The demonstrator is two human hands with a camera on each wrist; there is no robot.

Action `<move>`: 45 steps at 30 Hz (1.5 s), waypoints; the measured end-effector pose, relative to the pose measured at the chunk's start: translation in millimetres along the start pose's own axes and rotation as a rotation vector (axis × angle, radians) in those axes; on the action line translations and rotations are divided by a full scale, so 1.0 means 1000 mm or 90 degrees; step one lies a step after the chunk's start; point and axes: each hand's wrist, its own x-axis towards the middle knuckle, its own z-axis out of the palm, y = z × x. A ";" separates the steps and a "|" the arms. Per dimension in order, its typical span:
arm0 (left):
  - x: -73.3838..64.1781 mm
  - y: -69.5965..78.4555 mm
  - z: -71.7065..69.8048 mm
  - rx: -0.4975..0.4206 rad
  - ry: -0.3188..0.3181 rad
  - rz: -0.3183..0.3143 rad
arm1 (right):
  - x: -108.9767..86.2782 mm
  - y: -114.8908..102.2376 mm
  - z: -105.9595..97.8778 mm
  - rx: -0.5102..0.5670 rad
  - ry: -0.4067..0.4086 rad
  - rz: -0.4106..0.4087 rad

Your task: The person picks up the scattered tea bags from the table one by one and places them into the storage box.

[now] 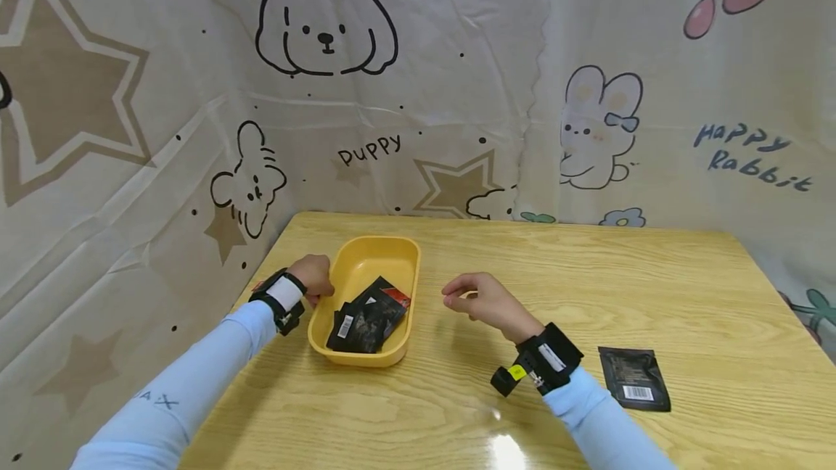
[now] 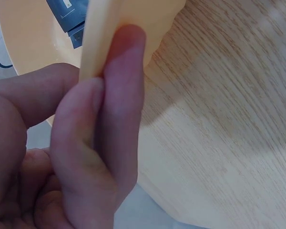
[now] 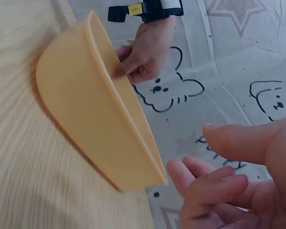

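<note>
In the head view a yellow plastic tub [image 1: 355,357] stands on the table with several flat black packets [image 1: 366,321] overlapping inside it. My left hand [image 1: 315,278] pinches the tub's left rim; the left wrist view has the thumb on the inner side and fingers [image 2: 126,71] along the outer wall. To the right of the tub, my right hand [image 1: 490,303] is held above the table with loosely bent fingers and nothing between them. In the right wrist view a gap shows between its thumb and fingertips [image 3: 181,174], close by the tub's end.
One more black packet [image 1: 633,377] with a white barcode label lies flat on the wooden table [image 1: 522,252], right of my right forearm. A printed cloth [image 1: 418,93] with cartoon animals hangs behind the table and along its left side.
</note>
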 end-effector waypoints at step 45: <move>-0.001 -0.002 -0.001 0.002 -0.004 0.031 | -0.149 0.087 -0.131 -0.198 0.087 0.178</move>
